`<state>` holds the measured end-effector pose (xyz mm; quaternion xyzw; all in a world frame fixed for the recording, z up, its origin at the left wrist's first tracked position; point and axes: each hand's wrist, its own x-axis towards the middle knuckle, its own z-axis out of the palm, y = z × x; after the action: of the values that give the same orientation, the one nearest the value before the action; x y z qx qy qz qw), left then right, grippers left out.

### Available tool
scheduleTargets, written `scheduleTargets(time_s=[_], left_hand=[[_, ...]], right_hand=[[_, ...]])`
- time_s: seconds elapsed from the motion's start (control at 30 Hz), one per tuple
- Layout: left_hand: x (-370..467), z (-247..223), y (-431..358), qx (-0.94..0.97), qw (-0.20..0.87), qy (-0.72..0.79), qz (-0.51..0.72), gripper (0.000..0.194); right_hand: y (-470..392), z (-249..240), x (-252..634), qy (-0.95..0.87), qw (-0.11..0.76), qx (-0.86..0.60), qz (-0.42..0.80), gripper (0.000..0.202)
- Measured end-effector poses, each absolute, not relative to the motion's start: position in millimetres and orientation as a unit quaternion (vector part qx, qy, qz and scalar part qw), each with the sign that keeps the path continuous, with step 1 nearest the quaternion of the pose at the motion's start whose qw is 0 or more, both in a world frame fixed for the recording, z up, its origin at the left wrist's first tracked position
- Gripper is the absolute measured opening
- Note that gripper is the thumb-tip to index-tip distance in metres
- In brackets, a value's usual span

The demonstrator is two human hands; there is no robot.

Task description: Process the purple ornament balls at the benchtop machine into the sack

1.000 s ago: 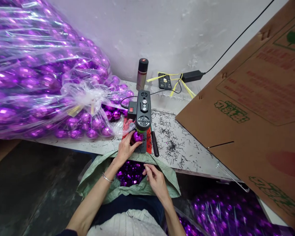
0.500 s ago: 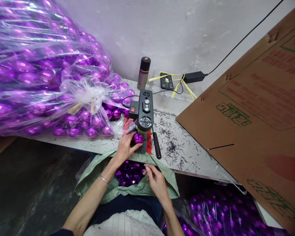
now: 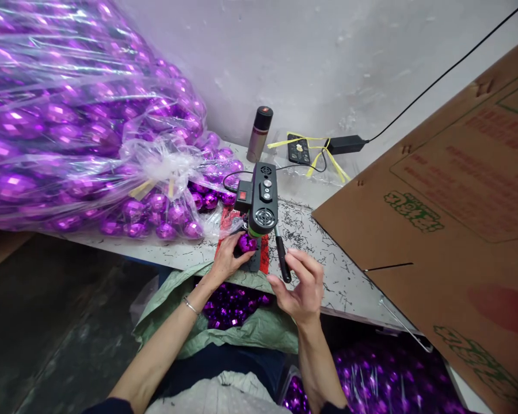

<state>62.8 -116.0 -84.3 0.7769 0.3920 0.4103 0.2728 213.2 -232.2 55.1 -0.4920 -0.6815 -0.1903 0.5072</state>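
My left hand [image 3: 228, 257] has its thumb and fingers closed round a shiny purple faceted ball [image 3: 247, 242]. The ball sits beneath the front end of a small black bench machine [image 3: 264, 198]. A lever with a black grip [image 3: 284, 260] slants down on the machine's right side. Beside that grip is my right hand [image 3: 302, 284], its fingers apart and curved around the lever's end without closing on it. Below both hands, a green sack [image 3: 185, 333] lies open at my lap with many small purple faceted pieces [image 3: 231, 307] inside.
A big clear bag of purple balls [image 3: 60, 132] fills the left of the white table [image 3: 125, 250]. Behind the machine stand a dark bottle [image 3: 259, 133], a phone [image 3: 298, 148] and a power adapter [image 3: 347, 144]. A cardboard box [image 3: 449, 230] leans in from the right. Black scraps litter the tabletop.
My right hand has moved up and right from over the sack to the lever's grip, and its fingers have opened. My left hand stays on the ball under the machine.
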Motion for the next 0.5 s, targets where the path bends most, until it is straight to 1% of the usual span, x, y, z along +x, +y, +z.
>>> scheduleTargets(time_s=[0.07,0.17,0.2,0.3,0.5], left_hand=[[63.3,-84.8,-116.1,0.776,0.274,0.395,0.409,0.058],[64.2,-85.1,-116.3,0.774,0.273,0.394,0.414,0.057],[64.3,-85.1,-116.4,0.774,0.273,0.392,0.417,0.057],[64.4,-84.3,-116.9,0.774,0.273,0.388,0.42,0.056],[63.9,-83.0,-117.6,0.774,0.277,0.381,0.423,0.055]], right_hand=[[-221.4,65.8,208.1,-0.698,0.522,-0.458,-0.176,0.032],[-209.1,70.6,200.1,-0.705,0.527,-0.454,-0.142,0.013],[-206.1,68.8,197.9,-0.706,0.521,-0.459,-0.141,0.015],[-200.4,54.3,192.4,-0.696,0.521,-0.47,-0.154,0.029],[-195.1,19.2,185.4,-0.666,0.56,-0.459,-0.178,0.033]])
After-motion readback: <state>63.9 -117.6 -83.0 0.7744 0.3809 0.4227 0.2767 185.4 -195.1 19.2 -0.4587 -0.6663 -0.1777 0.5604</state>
